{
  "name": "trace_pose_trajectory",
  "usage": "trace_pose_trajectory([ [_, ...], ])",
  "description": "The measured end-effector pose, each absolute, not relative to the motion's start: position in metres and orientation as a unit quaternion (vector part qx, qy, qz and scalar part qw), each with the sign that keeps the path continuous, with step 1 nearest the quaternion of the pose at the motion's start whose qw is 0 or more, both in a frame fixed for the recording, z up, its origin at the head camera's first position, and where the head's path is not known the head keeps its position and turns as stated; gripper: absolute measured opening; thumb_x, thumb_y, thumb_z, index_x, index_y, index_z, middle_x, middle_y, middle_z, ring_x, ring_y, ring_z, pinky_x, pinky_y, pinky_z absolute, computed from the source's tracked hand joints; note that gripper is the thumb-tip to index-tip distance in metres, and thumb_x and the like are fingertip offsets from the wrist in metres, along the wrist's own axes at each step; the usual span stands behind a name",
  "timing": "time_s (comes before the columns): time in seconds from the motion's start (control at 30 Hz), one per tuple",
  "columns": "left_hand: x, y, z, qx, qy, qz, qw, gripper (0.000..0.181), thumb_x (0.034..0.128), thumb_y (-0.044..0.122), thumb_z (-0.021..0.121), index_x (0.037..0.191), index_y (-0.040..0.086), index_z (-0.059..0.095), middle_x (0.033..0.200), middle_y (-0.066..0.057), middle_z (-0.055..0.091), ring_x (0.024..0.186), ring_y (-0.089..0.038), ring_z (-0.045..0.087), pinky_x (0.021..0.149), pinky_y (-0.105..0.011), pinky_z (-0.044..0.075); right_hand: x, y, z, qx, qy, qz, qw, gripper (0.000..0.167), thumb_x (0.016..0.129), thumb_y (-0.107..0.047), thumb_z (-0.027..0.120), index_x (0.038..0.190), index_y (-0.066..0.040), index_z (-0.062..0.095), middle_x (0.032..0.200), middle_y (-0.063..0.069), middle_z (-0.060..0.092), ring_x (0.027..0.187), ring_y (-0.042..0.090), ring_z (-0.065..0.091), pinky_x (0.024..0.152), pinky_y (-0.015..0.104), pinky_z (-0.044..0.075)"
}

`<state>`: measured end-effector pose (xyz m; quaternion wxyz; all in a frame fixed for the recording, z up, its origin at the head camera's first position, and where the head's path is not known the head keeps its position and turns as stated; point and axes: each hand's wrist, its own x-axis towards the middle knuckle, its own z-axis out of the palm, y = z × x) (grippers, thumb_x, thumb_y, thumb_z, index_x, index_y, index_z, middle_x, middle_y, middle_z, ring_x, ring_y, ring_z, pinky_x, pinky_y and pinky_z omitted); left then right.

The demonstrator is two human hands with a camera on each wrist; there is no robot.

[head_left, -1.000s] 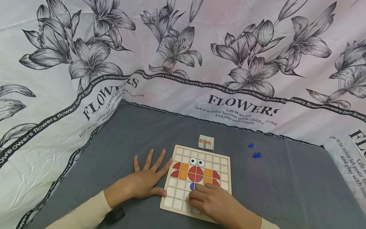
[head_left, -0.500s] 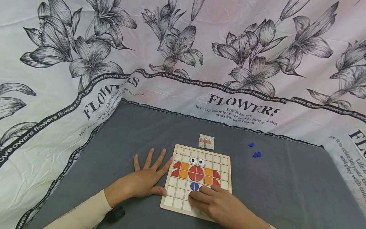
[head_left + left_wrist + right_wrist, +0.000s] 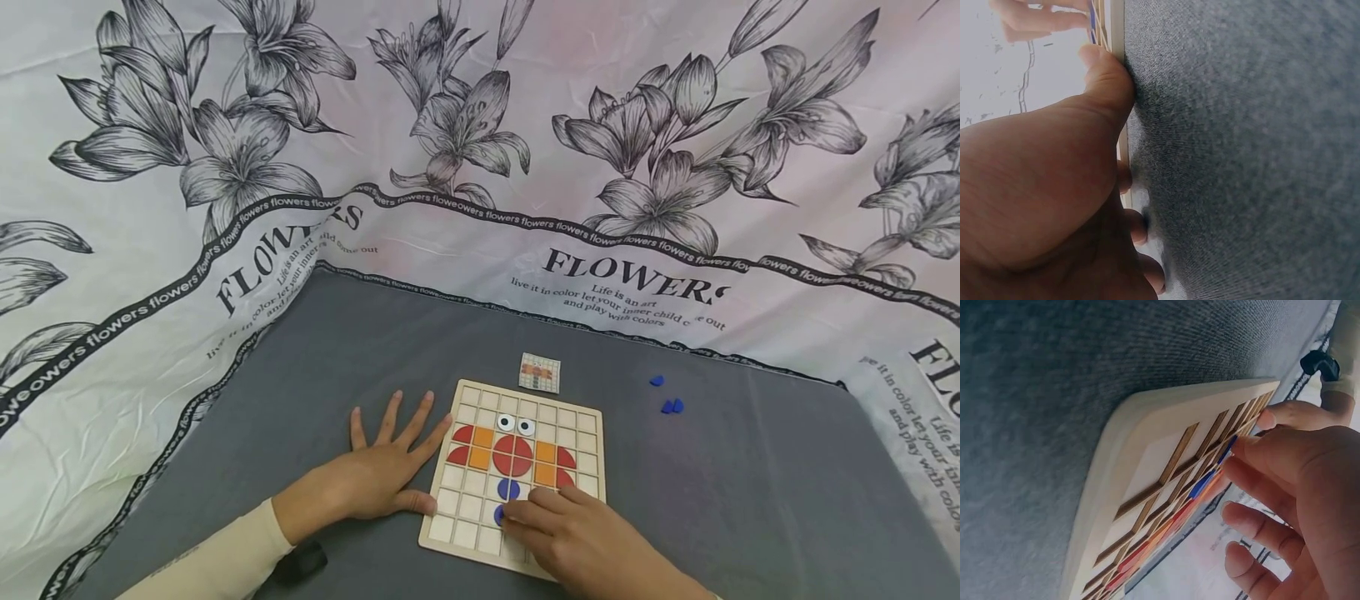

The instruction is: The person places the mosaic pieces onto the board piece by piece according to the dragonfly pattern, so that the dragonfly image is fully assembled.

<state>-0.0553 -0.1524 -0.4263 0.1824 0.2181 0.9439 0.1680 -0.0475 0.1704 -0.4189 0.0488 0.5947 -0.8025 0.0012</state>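
A wooden grid board [image 3: 444, 528] lies on the grey cloth, bearing red, orange and blue pieces and two eye pieces. My left hand [image 3: 378, 479] rests at its left side, fingers spread, with the thumb and index finger touching the edge. Over the lower part of the board, my right hand [image 3: 573, 529] pinches a blue curved piece [image 3: 499, 516] between thumb and index finger at a grid cell. Its other fingers are loosely bent in the right wrist view. Just above sits a blue round shape [image 3: 508, 488]. The right hand hides the board's lower right.
A small printed card [image 3: 540, 372] with a grid picture lies beyond the board. Three loose blue pieces [image 3: 667, 407] are on the cloth to the right. A dark object [image 3: 300, 565] sits by the left forearm. Flower-printed fabric [image 3: 465, 242] walls the back and sides.
The right hand has shifted slightly down the board, uncovering the blue round shape. Another blue piece now shows at its fingertips. The left hand has stayed in place.
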Motion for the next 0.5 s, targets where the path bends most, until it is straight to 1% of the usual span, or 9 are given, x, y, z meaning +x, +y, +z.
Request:
trace_pose_trajectory([
  [0.03,-0.055,-0.152,-0.427,0.218,0.944,0.168,0.182,0.106,0.0925,0.068,0.063,0.173,0.020,0.012,0.177,-0.019,-0.008,0.156,-0.057,-0.014,0.104,-0.092,-0.006,-0.047,0.171,-0.418,0.593,-0.804,0.002,0.052,0.045,0.098,-0.046,0.076,0.134,-0.020,0.073,0.132,-0.011,0.067,0.111,0.009,0.058,0.092,0.034,0.057],
  [0.13,-0.056,-0.152,-0.428,0.219,0.944,0.167,0.181,0.106,0.0925,0.068,0.063,0.173,0.021,0.012,0.177,-0.018,-0.008,0.156,-0.057,-0.015,0.104,-0.092,-0.007,-0.046,0.176,-0.416,0.585,-0.810,0.019,0.046,0.041,0.094,-0.041,0.082,0.130,-0.023,0.073,0.131,-0.010,0.067,0.114,0.010,0.059,0.094,0.033,0.057],
  [0.2,-0.056,-0.152,-0.429,0.220,0.944,0.168,0.181,0.106,0.0925,0.068,0.063,0.173,0.021,0.012,0.177,-0.018,-0.008,0.156,-0.057,-0.015,0.104,-0.092,-0.007,-0.046,0.181,-0.413,0.574,-0.818,0.027,0.043,0.040,0.092,-0.033,0.085,0.129,-0.026,0.072,0.129,-0.011,0.067,0.113,0.009,0.060,0.091,0.031,0.056],
  [0.27,-0.057,-0.152,-0.429,0.219,0.944,0.166,0.182,0.107,0.0922,0.069,0.062,0.173,0.021,0.011,0.177,-0.018,-0.009,0.156,-0.056,-0.016,0.104,-0.091,-0.007,-0.046,0.187,-0.410,0.558,-0.828,0.032,0.038,0.044,0.089,-0.032,0.088,0.129,-0.027,0.071,0.129,-0.011,0.067,0.115,0.011,0.062,0.091,0.034,0.058],
  [0.37,-0.057,-0.152,-0.430,0.218,0.944,0.164,0.184,0.107,0.0921,0.069,0.062,0.173,0.021,0.011,0.177,-0.017,-0.010,0.156,-0.056,-0.016,0.104,-0.091,-0.008,-0.047,0.197,-0.407,0.530,-0.844,0.050,0.057,0.043,0.087,-0.026,0.089,0.127,-0.030,0.073,0.126,-0.013,0.068,0.112,0.009,0.063,0.088,0.034,0.058],
  [0.43,-0.057,-0.153,-0.429,0.216,0.944,0.164,0.185,0.107,0.0923,0.069,0.062,0.173,0.021,0.010,0.177,-0.017,-0.010,0.156,-0.056,-0.017,0.104,-0.091,-0.008,-0.048,0.204,-0.405,0.518,-0.848,0.069,0.083,0.044,0.084,-0.022,0.091,0.124,-0.029,0.075,0.124,-0.013,0.068,0.109,0.009,0.064,0.087,0.035,0.058],
  [0.5,-0.057,-0.153,-0.429,0.216,0.945,0.165,0.185,0.106,0.0926,0.068,0.062,0.173,0.021,0.010,0.177,-0.017,-0.010,0.156,-0.056,-0.017,0.104,-0.091,-0.007,-0.050,0.210,-0.404,0.506,-0.850,0.092,0.108,0.044,0.081,-0.018,0.091,0.121,-0.028,0.077,0.123,-0.014,0.069,0.105,0.007,0.062,0.085,0.033,0.058],
])
